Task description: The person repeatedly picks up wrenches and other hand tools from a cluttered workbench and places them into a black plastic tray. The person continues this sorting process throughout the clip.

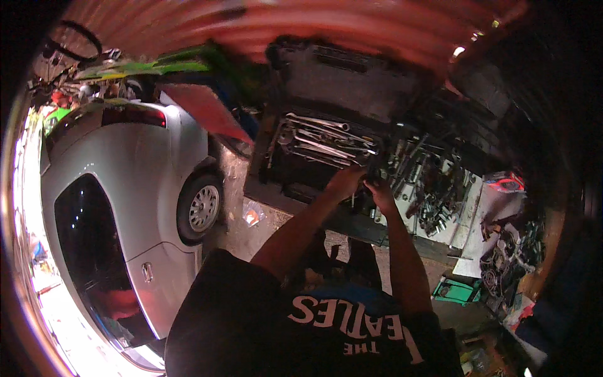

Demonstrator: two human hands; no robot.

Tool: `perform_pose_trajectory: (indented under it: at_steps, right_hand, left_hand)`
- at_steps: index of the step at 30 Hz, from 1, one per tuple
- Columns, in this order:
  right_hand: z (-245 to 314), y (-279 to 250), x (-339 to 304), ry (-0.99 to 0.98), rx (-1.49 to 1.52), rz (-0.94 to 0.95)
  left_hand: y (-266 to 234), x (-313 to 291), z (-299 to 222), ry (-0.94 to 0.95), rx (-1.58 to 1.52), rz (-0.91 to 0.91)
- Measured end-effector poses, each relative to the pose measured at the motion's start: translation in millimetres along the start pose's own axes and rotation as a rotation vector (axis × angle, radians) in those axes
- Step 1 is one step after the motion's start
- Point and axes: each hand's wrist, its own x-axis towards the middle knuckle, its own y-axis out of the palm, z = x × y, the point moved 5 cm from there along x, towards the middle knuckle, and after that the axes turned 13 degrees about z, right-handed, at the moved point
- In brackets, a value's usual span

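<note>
My left hand (pixel 346 182) and my right hand (pixel 380 193) are close together over the front edge of the workbench. Their fingers look curled and nearly meet around something small and dark, which I cannot make out in the dim light. Just beyond my left hand lies an opened black tool case (pixel 267 157) with several long silver wrenches (pixel 326 146) in its tray. Right of my hands, sockets and other metal tools (pixel 433 195) are spread thickly over a pale surface.
A silver car (pixel 151 207) stands on the left, its wheel (pixel 204 207) near the bench. A red panel (pixel 210 113) leans behind it. At the right are a heap of metal parts (pixel 502 257) and a green tray (pixel 457 290). Red corrugated sheeting (pixel 188 25) rises at the back.
</note>
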Motion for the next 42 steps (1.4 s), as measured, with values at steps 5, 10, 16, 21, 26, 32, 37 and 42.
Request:
perform_pose_trajectory:
  at_steps: [5, 10, 16, 21, 26, 32, 37, 42]
  right_hand:
    - [58, 59, 70, 0.250, 0.165, 0.102]
    - [7, 85, 73, 0.002, 0.951, 0.105]
    - [26, 58, 58, 0.245, -0.118, 0.125]
    - [15, 41, 23, 0.402, 0.028, 0.139]
    - [15, 34, 3, 0.606, 0.243, 0.038]
    - [33, 34, 27, 0.397, -0.090, 0.010]
    - [-44, 54, 14, 0.338, -0.196, -0.057]
    - [44, 40, 54, 0.549, -0.003, -0.016]
  left_hand:
    - [-17, -59, 143, -0.391, 0.165, -0.045]
    - [-101, -98, 203, -1.174, -0.016, -0.324]
    - [-105, -95, 247, -1.121, 0.157, -0.132]
    - [-99, -92, 257, -1.023, 0.237, -0.080]
    - [-97, -84, 251, -1.008, 0.402, 0.097]
    - [-114, -87, 255, -1.005, 0.380, -0.037]
    - [-103, -62, 229, -0.893, 0.392, 0.084]
    - [-134, -70, 195, -0.883, 0.465, -0.051]
